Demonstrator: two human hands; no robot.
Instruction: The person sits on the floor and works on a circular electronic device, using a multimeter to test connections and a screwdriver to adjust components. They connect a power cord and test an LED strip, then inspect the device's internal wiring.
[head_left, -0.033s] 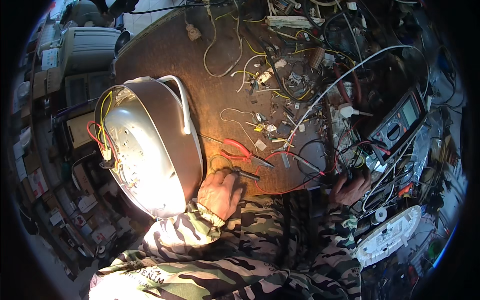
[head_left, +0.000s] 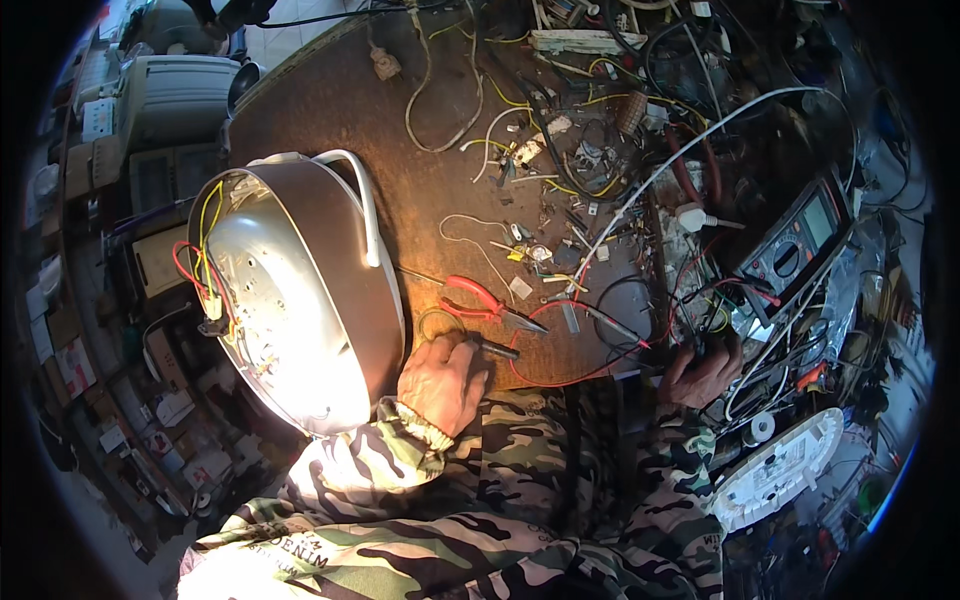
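Note:
My left hand (head_left: 440, 382) rests at the near table edge with its fingers curled under; what is beneath them is hidden. A dark, thin cylindrical piece (head_left: 499, 350) lies by its fingertips. Just beyond are red-handled pliers (head_left: 474, 298). On the left stands a round brown appliance shell (head_left: 345, 270), tipped on its side, its shiny metal inside brightly lit and loose wires (head_left: 213, 285) hanging from it. My right hand (head_left: 706, 375), in shadow, has its fingers bent around something dark I cannot make out. A multimeter (head_left: 790, 255) leans beyond it, and a red test probe (head_left: 624, 335) lies nearby.
Small scrap parts and wires (head_left: 560, 220) litter the middle of the table. A white cable (head_left: 660, 175) arches across it toward the right. A white oval cover (head_left: 780, 470) lies at the lower right, near a white roll (head_left: 761, 428). Shelves with boxes (head_left: 130, 430) run along the left.

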